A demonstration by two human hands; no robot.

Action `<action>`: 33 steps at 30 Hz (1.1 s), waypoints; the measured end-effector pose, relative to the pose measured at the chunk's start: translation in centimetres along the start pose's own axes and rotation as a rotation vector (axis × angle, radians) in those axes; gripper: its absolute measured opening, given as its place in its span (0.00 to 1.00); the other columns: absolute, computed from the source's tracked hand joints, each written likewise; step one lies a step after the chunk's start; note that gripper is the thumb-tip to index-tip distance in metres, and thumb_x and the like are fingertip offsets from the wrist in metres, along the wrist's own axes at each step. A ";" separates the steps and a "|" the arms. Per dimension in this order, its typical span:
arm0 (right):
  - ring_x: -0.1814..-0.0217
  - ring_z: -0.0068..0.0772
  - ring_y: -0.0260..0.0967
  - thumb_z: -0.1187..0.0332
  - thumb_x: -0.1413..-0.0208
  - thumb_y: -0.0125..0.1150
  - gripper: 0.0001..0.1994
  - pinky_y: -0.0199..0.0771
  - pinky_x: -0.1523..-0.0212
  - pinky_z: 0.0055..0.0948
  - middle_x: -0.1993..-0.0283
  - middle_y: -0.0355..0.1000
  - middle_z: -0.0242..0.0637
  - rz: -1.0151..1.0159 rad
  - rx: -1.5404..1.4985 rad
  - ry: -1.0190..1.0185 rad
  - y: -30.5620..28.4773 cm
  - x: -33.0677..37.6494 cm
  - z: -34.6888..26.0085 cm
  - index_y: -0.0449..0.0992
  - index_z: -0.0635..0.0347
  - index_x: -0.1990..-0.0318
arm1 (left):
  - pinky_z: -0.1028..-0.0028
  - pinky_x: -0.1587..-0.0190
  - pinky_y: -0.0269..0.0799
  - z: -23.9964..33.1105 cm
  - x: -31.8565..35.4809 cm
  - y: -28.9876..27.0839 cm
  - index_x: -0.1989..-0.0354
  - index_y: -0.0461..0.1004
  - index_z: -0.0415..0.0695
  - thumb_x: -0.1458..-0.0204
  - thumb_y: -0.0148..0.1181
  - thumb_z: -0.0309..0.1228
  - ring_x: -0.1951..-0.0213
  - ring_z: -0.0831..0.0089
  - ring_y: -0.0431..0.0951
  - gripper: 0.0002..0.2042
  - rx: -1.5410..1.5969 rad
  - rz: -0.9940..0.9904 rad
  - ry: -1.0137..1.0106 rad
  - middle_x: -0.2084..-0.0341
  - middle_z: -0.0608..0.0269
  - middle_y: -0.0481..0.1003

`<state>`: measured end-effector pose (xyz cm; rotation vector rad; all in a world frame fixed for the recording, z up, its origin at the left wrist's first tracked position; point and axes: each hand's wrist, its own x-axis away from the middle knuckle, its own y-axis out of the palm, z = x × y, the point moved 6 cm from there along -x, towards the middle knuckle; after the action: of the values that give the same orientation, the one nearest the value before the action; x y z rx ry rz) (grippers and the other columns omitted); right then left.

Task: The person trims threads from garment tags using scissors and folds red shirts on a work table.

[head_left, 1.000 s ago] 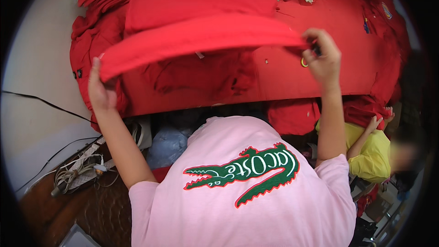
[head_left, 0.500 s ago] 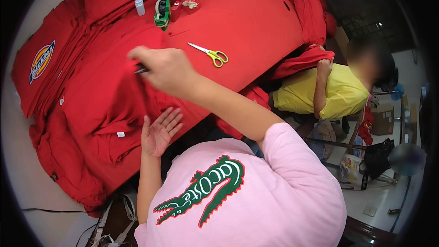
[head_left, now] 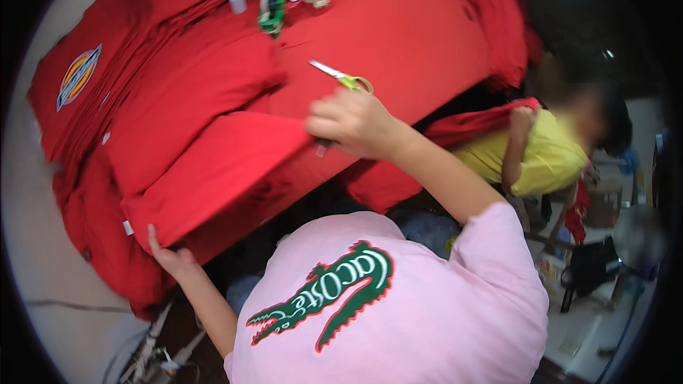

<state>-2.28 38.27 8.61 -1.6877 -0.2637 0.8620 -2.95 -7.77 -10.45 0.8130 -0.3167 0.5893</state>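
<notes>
Across the table [head_left: 420, 25], red cloth [head_left: 220, 163] spans between both hands' fingers [head_left: 324, 115].

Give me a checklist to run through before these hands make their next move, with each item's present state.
1. Right hand gripping the smooth red fabric piece: ok, fingers closed at its right end.
2. Left hand gripping the fabric: cannot tell; it touches the near left corner, but a pinch isn't clear.
3. Fabric flat on the red-covered table: not ok; its near edge appears lifted between the hands.
4. Silver-bladed scissors with yellow-green handles fully in sight: not ok; the right hand partly hides the handles.
5. Green tape dispenser away from the held fabric: ok, farther back on the table.
</notes>
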 end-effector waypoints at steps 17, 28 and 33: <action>0.73 0.23 0.71 0.56 0.39 0.68 0.18 0.71 0.69 0.29 0.76 0.75 0.36 -0.392 -0.952 1.168 21.5 21.6 1.7 0.84 0.67 0.64 | 0.71 0.52 0.72 -0.7 1.7 -20.6 0.39 0.70 0.42 0.36 0.60 0.46 0.55 0.70 0.79 0.24 -0.555 0.323 0.127 0.52 0.57 0.80; 0.74 0.14 0.61 0.63 0.38 0.68 0.12 0.59 0.72 0.21 0.77 0.68 0.23 -0.503 -1.145 1.091 20.2 20.0 0.6 0.74 0.58 0.69 | 0.65 0.50 0.78 -1.2 0.8 -21.1 0.39 0.69 0.37 0.37 0.52 0.25 0.51 0.62 0.81 0.18 -0.388 0.434 0.130 0.49 0.51 0.79; 0.79 0.07 0.52 0.65 0.37 0.66 0.08 0.46 0.78 0.17 0.75 0.72 0.22 -0.520 -1.263 1.191 19.1 19.9 0.6 0.76 0.54 0.68 | 0.69 0.55 0.75 -0.4 1.2 -17.8 0.46 0.75 0.39 0.43 0.68 0.34 0.58 0.68 0.79 0.19 -0.763 0.335 0.226 0.54 0.57 0.79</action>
<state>6.31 44.49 -16.84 -2.7343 -0.4026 -0.9976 8.79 -16.65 -20.56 -0.0471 -0.4341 0.7917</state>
